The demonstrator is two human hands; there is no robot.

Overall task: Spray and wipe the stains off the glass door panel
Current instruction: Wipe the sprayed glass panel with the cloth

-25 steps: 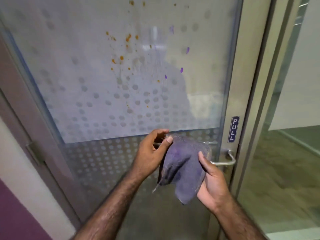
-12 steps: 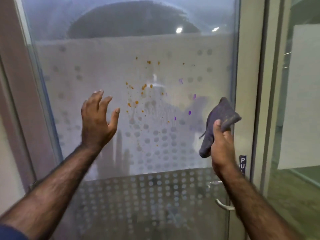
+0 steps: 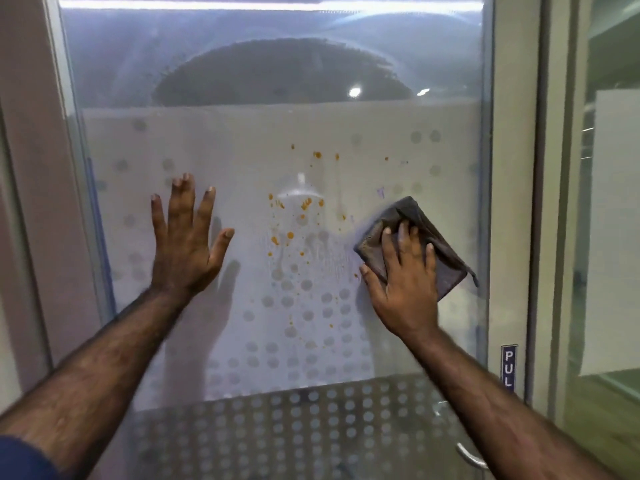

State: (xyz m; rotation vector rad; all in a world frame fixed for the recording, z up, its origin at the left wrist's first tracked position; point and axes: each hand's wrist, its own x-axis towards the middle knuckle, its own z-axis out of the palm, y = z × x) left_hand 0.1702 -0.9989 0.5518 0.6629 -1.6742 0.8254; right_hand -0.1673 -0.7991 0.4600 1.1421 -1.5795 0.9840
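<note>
The tall frosted glass door panel with its dotted film (image 3: 242,150) fills the view, fixed upright in a pale metal frame (image 3: 512,202). It is rigid and smooth, probably slick where wet, and likely to swing if pushed, so bracing it makes sense. A scatter of orange stains (image 3: 289,235) sits at its middle, with faint purple marks (image 3: 381,192) up to the right.

The left hand (image 3: 183,247) is laid flat on the glass left of the orange stains, fingers (image 3: 180,199) spread apart and holding nothing.

The grey folded microfibre cloth (image 3: 446,258) lies against the glass to the right of the stains, below the purple marks. It looks soft, light and limp, one corner drooping, so it is best handled under a flat palm rather than pinched. The right hand (image 3: 405,289) presses it there: its fingers (image 3: 403,237) lie slightly apart across the cloth's left half, the thumb off its edge on bare glass, and the cloth's right half sticks out uncovered.
</note>
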